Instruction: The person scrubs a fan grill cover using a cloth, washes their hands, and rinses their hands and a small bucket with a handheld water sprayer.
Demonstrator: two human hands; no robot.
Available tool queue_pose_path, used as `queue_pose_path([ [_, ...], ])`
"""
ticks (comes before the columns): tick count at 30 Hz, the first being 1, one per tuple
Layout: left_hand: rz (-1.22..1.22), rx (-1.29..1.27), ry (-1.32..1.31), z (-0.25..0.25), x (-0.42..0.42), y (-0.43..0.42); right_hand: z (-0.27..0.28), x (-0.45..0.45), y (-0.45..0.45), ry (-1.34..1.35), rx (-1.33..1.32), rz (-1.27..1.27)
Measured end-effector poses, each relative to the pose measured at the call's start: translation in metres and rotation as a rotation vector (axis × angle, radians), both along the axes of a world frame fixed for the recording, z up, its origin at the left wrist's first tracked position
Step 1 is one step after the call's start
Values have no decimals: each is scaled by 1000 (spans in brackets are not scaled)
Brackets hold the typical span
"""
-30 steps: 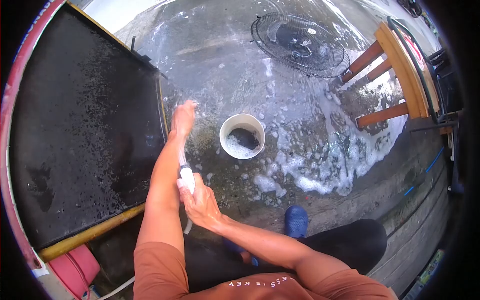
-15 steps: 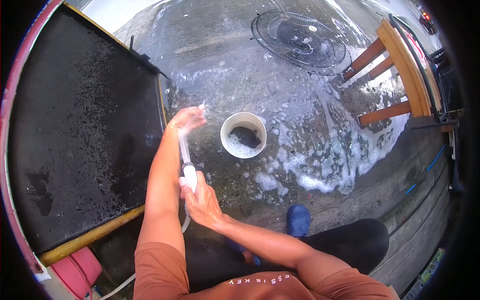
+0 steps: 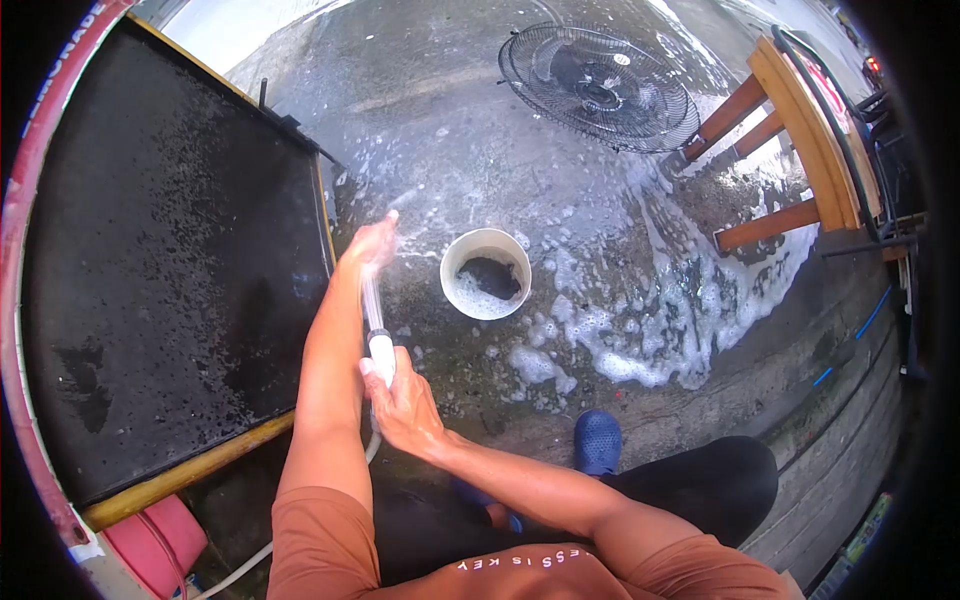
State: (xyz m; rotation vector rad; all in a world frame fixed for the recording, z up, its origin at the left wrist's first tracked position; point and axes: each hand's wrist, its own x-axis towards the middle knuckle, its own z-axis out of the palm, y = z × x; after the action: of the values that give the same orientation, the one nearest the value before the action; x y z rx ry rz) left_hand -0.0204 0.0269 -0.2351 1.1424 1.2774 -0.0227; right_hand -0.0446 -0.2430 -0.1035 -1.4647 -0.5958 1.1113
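My right hand [image 3: 404, 405] is wrapped round a white handheld spray nozzle [image 3: 382, 350], with a pale hose [image 3: 374, 446] trailing below it. A jet of water [image 3: 371, 297] runs from the nozzle onto my left hand [image 3: 372, 246], which is held out ahead with nothing visible in it. Its fingers look stretched out, though the water partly blurs them. Just right of my left hand, a white bucket [image 3: 452, 284] stands on the wet floor, with dark liquid and foam inside.
A fan guard [image 3: 640, 95] lies on the concrete farther off. White suds [image 3: 640, 360] spread over the floor near a wooden stool [image 3: 822, 150]. To the left stands a black-topped table [image 3: 150, 250], with a pink container [image 3: 165, 535] below it.
My left hand has turned and shifted slightly left and down, and water now splashes off it onto the floor ahead. My right hand keeps its hold on the spray nozzle.
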Motion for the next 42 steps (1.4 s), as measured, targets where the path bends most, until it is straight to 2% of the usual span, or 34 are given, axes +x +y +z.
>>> queue_pose_path([
  [1,-43,26,96,17,5,-7,0,0,0,1,-3,2],
  [2,20,-118,-137,-11,-9,4,0,1,0,2,-7,4],
  [3,83,-261,-370,-10,-12,2,2,1,0,12,-20,-1],
  [6,39,-255,-364,8,-15,-1,8,8,7,77,-71,-39],
  [9,-99,-162,-100,43,-16,2,5,8,17,202,-140,-104],
  [10,-203,-36,38,67,-12,-6,-1,6,22,244,-139,-141],
  [13,-346,80,190,102,-25,-23,-33,-5,40,424,-134,-229],
  [14,-532,182,98,106,-41,-29,-39,-10,47,479,-124,-287],
  [15,-505,120,224,128,-43,-47,-41,-11,55,533,-112,-345],
  [16,-548,210,192,144,-50,-69,-40,-9,59,552,-109,-355],
  [17,-614,123,200,150,-60,-77,-29,-3,64,616,-116,-399],
  [18,-623,194,219,145,-75,-89,-40,-9,73,562,-126,-438],
  [19,-670,242,324,164,-78,-105,-38,-9,80,506,-138,-476],
  [21,-431,292,61,187,-76,-141,-27,-3,84,562,-203,-431],
  [22,-367,332,41,195,-74,-151,-18,1,85,588,-221,-407],
  [25,-335,439,62,174,-91,-151,0,9,86,550,-242,-295],
  [26,-323,630,136,169,-95,-152,1,13,88,490,-253,-239],
  [27,-354,657,194,181,-88,-155,-1,18,89,429,-265,-186],
  [29,-415,709,311,213,-69,-164,-6,36,96,432,-238,-213],
  [30,-417,829,296,208,-69,-165,-5,52,94,494,-126,-253],
  [31,-400,796,248,213,-65,-168,-5,68,92,560,-13,-286],
  [32,-382,763,200,221,-61,-173,-18,70,103,601,39,-544],
  [33,-363,731,152,229,-56,-178,-40,78,111,431,65,-684],
  [35,-325,587,120,242,-50,-186,-66,121,103,203,-68,-511],
  [36,-320,546,100,245,-47,-190,-76,135,97,48,-74,-536],
  [37,-312,506,79,246,-45,-193,-116,152,98,-16,-139,-371],
  [38,-284,495,80,246,-42,-197,-104,177,87,-183,-370,-168],
  [39,-260,478,82,245,-40,-198,-109,188,84,-267,-452,-78],
  [42,-214,423,90,234,-39,-199,-113,198,71,-394,-508,127],
])
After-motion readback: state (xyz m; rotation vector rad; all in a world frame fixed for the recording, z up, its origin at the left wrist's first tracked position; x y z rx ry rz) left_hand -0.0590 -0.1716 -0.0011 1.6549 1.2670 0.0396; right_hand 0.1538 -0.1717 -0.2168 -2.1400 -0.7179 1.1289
